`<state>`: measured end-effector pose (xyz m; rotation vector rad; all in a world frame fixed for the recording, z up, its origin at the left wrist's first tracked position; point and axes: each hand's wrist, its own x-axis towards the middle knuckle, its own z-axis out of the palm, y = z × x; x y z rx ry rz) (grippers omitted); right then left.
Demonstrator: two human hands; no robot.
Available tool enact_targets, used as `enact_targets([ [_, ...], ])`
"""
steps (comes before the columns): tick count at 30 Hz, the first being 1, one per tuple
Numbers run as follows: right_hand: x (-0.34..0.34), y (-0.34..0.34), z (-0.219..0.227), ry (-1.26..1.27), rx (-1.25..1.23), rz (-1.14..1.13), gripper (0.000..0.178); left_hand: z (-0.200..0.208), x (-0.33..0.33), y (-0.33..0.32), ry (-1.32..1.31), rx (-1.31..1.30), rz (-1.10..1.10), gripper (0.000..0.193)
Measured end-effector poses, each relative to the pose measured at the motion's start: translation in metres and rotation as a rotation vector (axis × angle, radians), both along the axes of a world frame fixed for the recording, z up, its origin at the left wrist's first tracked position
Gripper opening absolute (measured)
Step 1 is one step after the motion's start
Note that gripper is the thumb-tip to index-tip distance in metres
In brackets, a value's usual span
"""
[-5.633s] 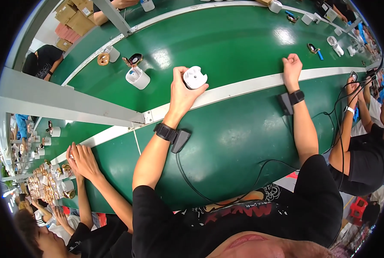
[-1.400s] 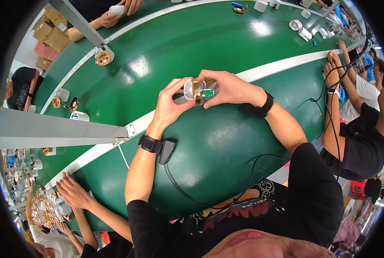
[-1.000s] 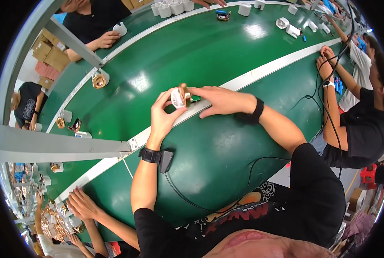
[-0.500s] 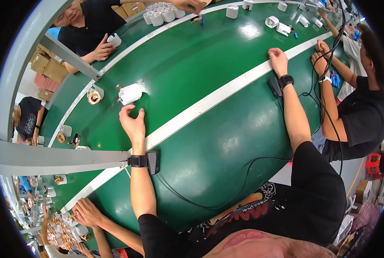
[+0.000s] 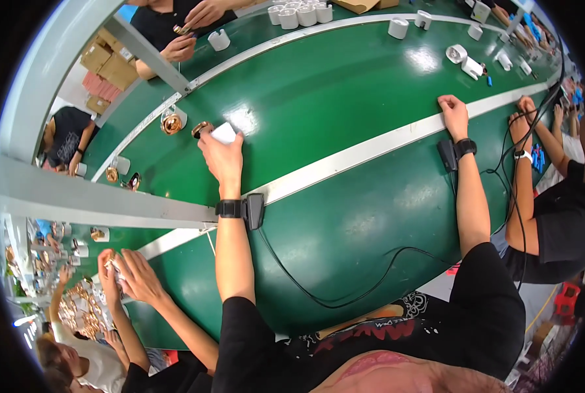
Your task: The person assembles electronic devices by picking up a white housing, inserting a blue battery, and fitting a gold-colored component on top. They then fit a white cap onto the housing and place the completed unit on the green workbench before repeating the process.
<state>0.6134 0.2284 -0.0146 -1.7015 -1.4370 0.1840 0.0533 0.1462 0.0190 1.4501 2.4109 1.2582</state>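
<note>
My left hand point(image 5: 221, 157) reaches over the green surface, its thumb and fingers closed around a white plastic housing point(image 5: 224, 133). A copper-coloured round part point(image 5: 202, 129) shows at the housing's left end, beside my fingertips. Most of the housing's near side is hidden by the hand. My right hand point(image 5: 455, 116) is at the white rail farther right, with fingers curled together and nothing visible in them. Each of my wrists wears a black strap with a small black cabled box.
A white rail point(image 5: 345, 159) crosses the green table point(image 5: 364, 223). At left, a grey metal post point(image 5: 109, 200) juts across. Another white housing with copper point(image 5: 174, 122) stands beyond my left hand. Co-workers' hands point(image 5: 135, 278) work at left; black cables point(image 5: 502, 141) hang at right.
My left hand has moved onto the white housing and closed around it. The view has shifted. At the far side, a co-worker now holds a copper-coloured part in both hands.
</note>
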Motion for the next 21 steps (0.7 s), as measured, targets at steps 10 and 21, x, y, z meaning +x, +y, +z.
enact_targets([
  [10, 0.003, -0.002, -0.002, 0.012, -0.050, -0.033, 0.021, 0.011, 0.004, -0.024, 0.632, -0.062, -0.290, 0.060],
  [21, -0.007, -0.008, 0.005, 0.025, -0.042, -0.055, 0.021, 0.016, 0.012, -0.039, 0.624, 0.047, -0.263, 0.052],
])
